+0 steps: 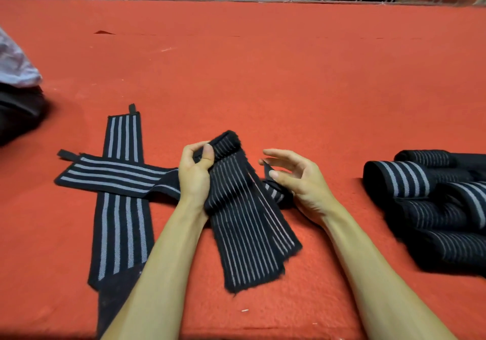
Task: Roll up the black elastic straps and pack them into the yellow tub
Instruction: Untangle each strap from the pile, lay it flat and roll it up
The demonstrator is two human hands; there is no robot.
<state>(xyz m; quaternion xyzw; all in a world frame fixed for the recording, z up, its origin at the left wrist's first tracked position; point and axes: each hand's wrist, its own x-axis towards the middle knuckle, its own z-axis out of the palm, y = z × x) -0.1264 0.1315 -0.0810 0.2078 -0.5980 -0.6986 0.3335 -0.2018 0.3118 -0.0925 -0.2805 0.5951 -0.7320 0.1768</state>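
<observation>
Two flat straps [110, 174], one held strap [244, 221]

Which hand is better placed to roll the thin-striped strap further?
Probably the left hand: its thumb and fingers already pinch the rolled end of the thin-striped strap. The right hand is open beside it.

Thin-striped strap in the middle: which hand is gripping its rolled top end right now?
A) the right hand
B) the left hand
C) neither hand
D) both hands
B: the left hand has its thumb and fingers curled round the rolled end of the thin-striped strap, while the right hand is open beside it, clear of the roll.
</observation>
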